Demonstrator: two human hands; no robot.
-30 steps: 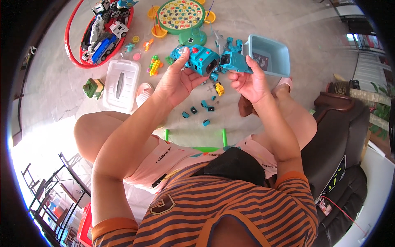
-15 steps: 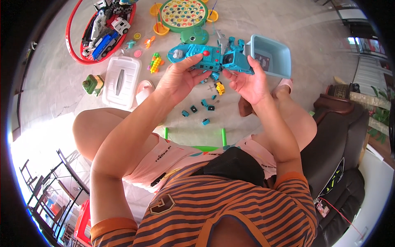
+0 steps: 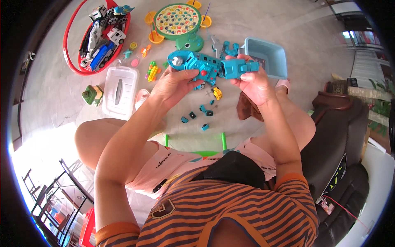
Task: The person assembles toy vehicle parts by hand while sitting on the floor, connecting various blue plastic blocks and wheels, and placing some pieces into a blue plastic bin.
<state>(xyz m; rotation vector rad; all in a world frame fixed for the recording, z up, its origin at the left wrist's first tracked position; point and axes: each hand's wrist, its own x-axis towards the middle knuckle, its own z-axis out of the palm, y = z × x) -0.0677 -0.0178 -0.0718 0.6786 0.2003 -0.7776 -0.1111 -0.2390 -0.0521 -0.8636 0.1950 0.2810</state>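
A seated person in a striped shirt (image 3: 230,201) holds two teal toy sections just above the grey floor (image 3: 251,22). Take those sections as the clock's centre, with 12 straight ahead of the sitter. The left hand (image 3: 168,87), at 8 o'clock, pinches the longer toy section (image 3: 200,62), its thumb on top near a red knob and fingers below. The right hand (image 3: 257,86), at 4 o'clock, grips the shorter toy section (image 3: 234,68), thumb along its near edge, other fingers partly hidden behind. The two sections lie end to end, meeting or nearly so; from here I cannot tell whether they are joined. The step in hand looks like lining these ends up. As I judge it, the next move calls for both grips level and the facing ends square, with even pressure along their length. Towards 6 o'clock on the floor sit a yellow toy vehicle (image 3: 217,94) and, nearer the sitter, loose teal pieces (image 3: 205,127). A blue bin (image 3: 281,61) stands between 2 and 3, a round green fishing game (image 3: 178,35) at 11.
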